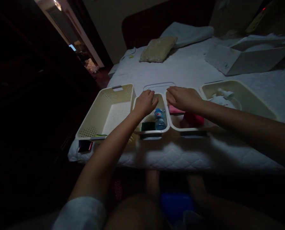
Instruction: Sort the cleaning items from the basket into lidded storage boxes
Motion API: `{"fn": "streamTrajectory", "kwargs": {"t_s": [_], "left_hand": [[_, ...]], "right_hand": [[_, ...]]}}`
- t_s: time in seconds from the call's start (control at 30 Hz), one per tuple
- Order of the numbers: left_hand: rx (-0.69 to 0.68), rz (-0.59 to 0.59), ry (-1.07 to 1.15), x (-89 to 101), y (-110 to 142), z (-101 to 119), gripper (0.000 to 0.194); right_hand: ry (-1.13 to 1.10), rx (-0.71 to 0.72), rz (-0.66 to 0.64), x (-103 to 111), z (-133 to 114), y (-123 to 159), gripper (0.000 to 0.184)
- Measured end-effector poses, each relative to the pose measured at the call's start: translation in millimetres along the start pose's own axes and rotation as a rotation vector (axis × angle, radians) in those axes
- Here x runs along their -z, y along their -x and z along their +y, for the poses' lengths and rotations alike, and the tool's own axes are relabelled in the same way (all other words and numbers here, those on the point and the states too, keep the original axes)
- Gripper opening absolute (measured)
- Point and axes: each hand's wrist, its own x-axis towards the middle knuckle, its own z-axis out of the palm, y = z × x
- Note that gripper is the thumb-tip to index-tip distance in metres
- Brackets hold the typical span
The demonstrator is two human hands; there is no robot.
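My left hand (145,103) hangs over the small cream bin (168,127), its thumb apart from loosely bent fingers, with nothing seen in it. In that bin stand a clear bottle (159,119) with a blue label and a dark green item (148,126). My right hand (182,98) is above the bin (187,129) beside it, fingers bent and thumb apart; whether it touches the rim I cannot tell. A pink item (176,110) and a red item (192,119) lie inside that second bin.
A larger perforated basket (89,118) stands left, a phone-like item (85,146) by its front corner. The right-hand bin (250,95) holds white items (225,99). Behind are a clear-edged tray (159,85), a cushion (158,49) and a white box (243,60) on the bed (176,155).
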Motion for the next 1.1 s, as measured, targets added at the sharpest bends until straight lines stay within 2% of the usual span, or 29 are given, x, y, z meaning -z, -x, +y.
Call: {"fn": "streamTrajectory", "kwargs": {"t_s": [0.13,0.33,0.47,0.67,0.77,0.87,1.1], "left_hand": [[0.100,-0.022,-0.035,19.3,27.2,-35.7,0.036],[0.278,0.023,-0.083,37.4,71.1,-98.1,0.036],[0.425,0.025,-0.056,35.8,100.5,-140.6,0.040],[0.547,-0.015,-0.001,22.9,133.4,-194.3,0.042],[0.607,-0.041,0.031,18.1,139.4,-209.0,0.045],[0.639,-0.067,0.058,13.7,142.8,-213.6,0.047],[0.570,-0.180,0.108,1.6,165.9,-214.7,0.044]], "right_hand": [[0.031,0.140,0.015,-9.3,-44.6,-31.4,0.047],[-0.043,0.202,0.034,-25.7,-107.5,-69.0,0.048],[-0.072,0.292,-0.003,-42.8,-139.3,-86.3,0.047],[-0.087,0.388,-0.031,-68.3,-172.2,-106.9,0.045],[-0.088,0.419,-0.037,-76.1,-185.2,-112.9,0.043],[-0.086,0.428,-0.072,-82.4,-196.2,-116.9,0.043],[-0.028,0.420,-0.170,-100.8,-212.5,-119.6,0.052]]}}
